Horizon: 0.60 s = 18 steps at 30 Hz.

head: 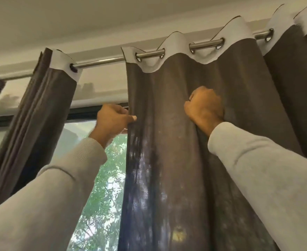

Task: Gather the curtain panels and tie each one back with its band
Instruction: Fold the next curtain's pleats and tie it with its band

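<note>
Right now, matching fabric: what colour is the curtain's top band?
White, above dark brown fabric; top band shows clearly in the head view.

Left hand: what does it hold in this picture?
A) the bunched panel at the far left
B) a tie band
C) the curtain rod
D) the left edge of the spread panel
D: the left hand pinches the left edge of the spread panel, thumb on its front, well below the rod.

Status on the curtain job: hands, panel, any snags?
Left hand pinches right panel edge; right hand fists a fold. Left panel already bunched. No band in view, nothing blocking.
</note>
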Motion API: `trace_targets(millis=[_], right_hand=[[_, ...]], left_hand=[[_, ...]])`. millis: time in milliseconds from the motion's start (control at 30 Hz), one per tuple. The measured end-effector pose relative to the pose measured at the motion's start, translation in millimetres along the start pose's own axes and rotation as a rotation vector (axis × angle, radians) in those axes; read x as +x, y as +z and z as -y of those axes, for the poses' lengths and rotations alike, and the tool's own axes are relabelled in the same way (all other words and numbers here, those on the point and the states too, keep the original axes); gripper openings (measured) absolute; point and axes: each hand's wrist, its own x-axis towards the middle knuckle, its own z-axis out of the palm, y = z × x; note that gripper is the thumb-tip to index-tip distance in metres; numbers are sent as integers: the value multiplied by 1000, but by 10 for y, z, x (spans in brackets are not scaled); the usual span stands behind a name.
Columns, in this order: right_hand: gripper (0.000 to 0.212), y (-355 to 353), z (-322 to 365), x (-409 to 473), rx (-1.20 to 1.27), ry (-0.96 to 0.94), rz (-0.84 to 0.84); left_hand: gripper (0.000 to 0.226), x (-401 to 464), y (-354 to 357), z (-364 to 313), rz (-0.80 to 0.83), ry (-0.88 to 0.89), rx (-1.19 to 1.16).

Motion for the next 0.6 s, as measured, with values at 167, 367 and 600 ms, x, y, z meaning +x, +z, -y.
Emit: trace_targets(millis=[167, 367, 600], right_hand=[[24, 245, 466, -63, -42, -175, -5], [15, 463, 1021, 55, 207, -375, 245], [16, 592, 1212, 53, 374, -406, 251]], left_hand=[[17, -38, -96, 98, 95, 6, -165], [21, -40, -169, 276, 60, 127, -145], [8, -58, -45, 482, 90, 278, -151]])
